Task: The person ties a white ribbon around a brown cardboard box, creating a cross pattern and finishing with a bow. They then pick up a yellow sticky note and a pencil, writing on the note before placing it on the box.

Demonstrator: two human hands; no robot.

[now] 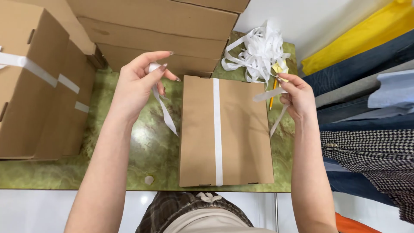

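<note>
Above one flat taped box (226, 131), pinching two white strips: left hand (138, 84) gripping one strip (166, 112), right hand (297, 97) gripping another (269, 95); one tangled strip pile (258, 51) lying far right

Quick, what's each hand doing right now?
Left hand: closed, pinching a white paper strip above the table.
Right hand: closed, pinching another white strip beside the flat cardboard box.
</note>
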